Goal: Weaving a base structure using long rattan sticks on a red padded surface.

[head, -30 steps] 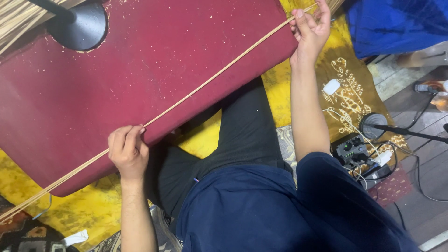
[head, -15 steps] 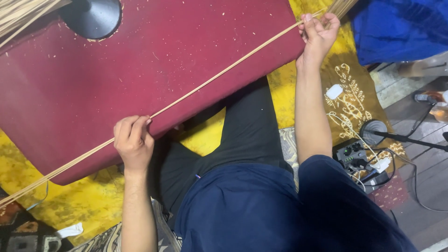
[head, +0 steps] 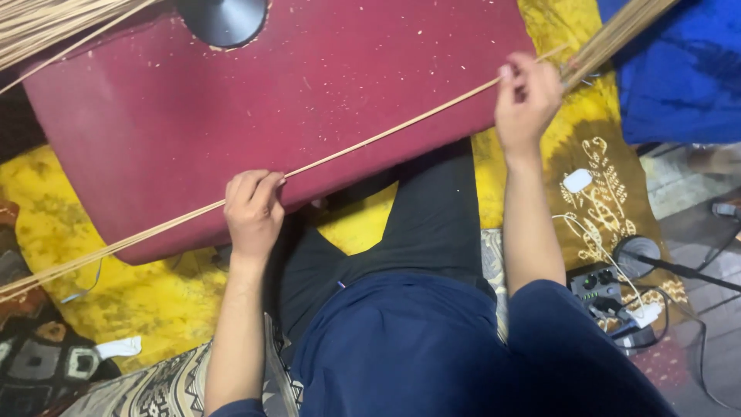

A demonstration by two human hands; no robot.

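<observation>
A long thin pale cane strip [head: 386,137] runs diagonally across a dark red padded board [head: 324,85], from the lower left to the upper right. My left hand [head: 252,210] is closed around the strip at the board's near edge. My right hand [head: 526,96] pinches the same strip near its upper right end, beside a bundle of similar strips [head: 614,35]. More strands trail off to the lower left [head: 69,266].
A yellow patterned cloth [head: 139,301] lies under the board. A round black base [head: 224,19] stands on the board's far side, with a sheaf of pale strips [head: 54,27] at top left. Blue fabric [head: 683,69] lies right; a power strip with cables [head: 610,297] at lower right.
The view has shifted, so the board and both hands sit further left in the picture. My right hand has slid slightly along the strip; both hands keep their grip.
</observation>
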